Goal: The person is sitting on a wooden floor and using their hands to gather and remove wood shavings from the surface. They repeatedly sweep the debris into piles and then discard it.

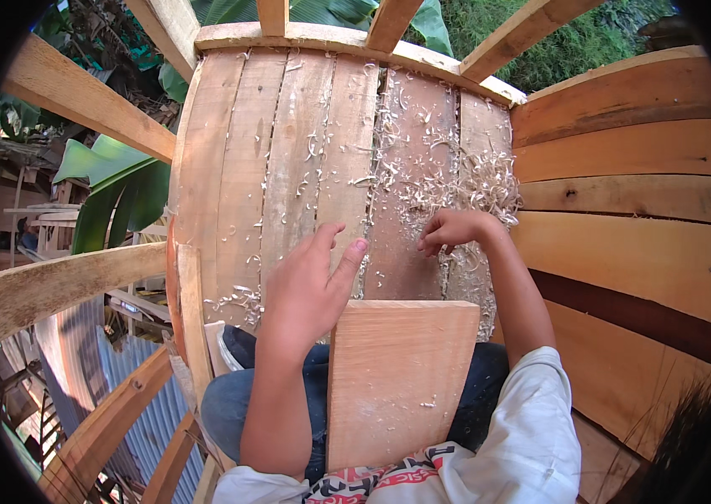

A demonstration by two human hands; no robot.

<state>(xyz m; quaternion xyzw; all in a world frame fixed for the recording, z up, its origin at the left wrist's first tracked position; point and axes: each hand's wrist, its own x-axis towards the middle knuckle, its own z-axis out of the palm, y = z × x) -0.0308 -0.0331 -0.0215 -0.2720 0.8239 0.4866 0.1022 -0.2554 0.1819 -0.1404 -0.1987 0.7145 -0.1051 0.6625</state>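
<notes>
A smooth, pale brown wooden board (401, 370) rests across my lap, its far edge up over my knees. My left hand (309, 277) hovers beyond the board's far left corner, fingers stretched out and thumb apart, holding nothing. Over the plank floor, to the right, my right hand (456, 228) hangs with its fingers curled downward. Whether anything is between those fingers is hidden. Curly wood shavings (490, 189) lie heaped just beyond the right hand, and more are scattered along the planks. A few small shavings sit on the board.
The plank floor (242, 151) has gaps between its boards and ends at a wooden rail (330, 38). Horizontal planks (632, 193) wall the right side. Slanting posts and beams (70, 281) frame the left, with banana leaves (112, 181) and corrugated sheets (145, 391) outside.
</notes>
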